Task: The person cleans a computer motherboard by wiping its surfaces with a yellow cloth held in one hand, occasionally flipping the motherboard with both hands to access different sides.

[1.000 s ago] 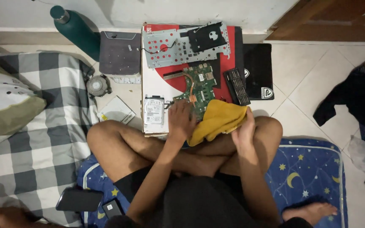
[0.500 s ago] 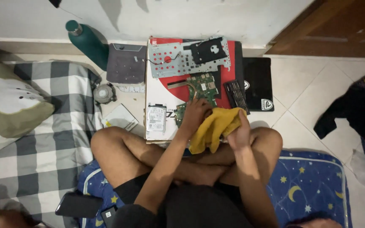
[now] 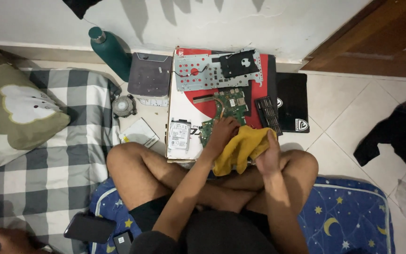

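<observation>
Hands sit in the middle of the frame. Left hand presses the yellow cloth onto the green board, fingers bent around it. Right hand pinches the cloth's other end. Wiping looks underway; careful, soft rubbing seems needed. Silver drive lies left.

A dark green bottle stands by the wall, with a grey flat case just beside it. A small round fan lies near the checked blanket, which carries a green pillow (white patch on it). A black mat lies on the tiled floor. Dark clothing lies at the right, a black phone at the lower left.
</observation>
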